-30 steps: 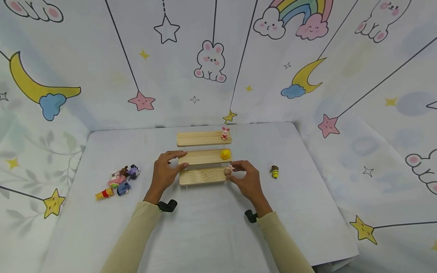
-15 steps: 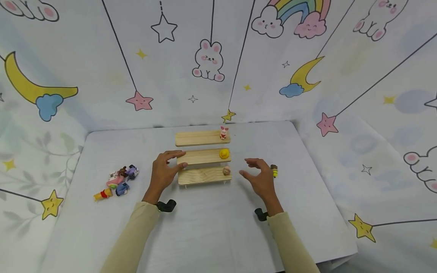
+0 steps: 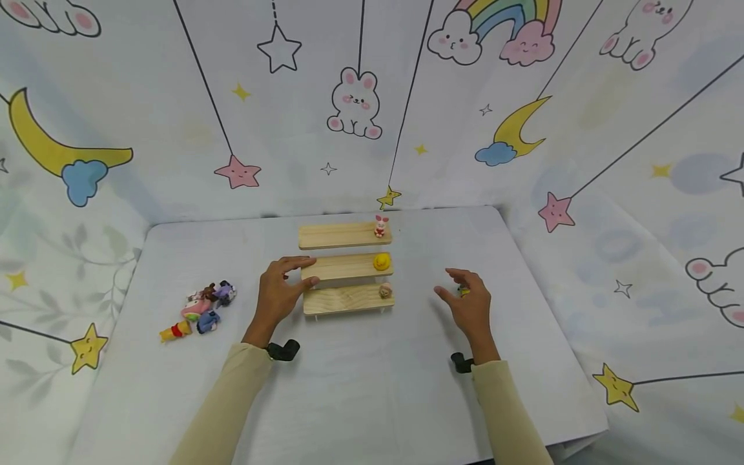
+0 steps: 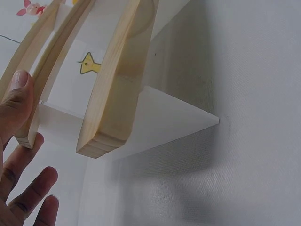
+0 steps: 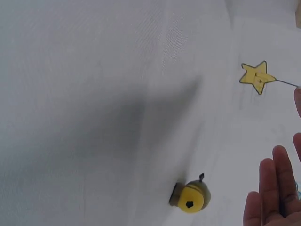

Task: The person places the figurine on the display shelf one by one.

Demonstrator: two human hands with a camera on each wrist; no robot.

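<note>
Left hand (image 3: 279, 295) pinches the middle board's (image 3: 343, 268) left end. Right hand (image 3: 472, 309) hangs with thumb and fingers wide apart, grip empty, near the yellow toy (image 5: 192, 195) on the tabletop (image 3: 349, 394); head view mostly hides the toy, right wrist view shows it whole.

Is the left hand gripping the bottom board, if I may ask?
No, the left hand grips the end of the middle board.

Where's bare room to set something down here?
Free: table between the sleeves, in front of the wooden shelf; the strip between shelf and right hand; the top tier left of the pink figure.
Crowded: the toy cluster left of the left hand; by the right hand, at the bee-like figure.
</note>
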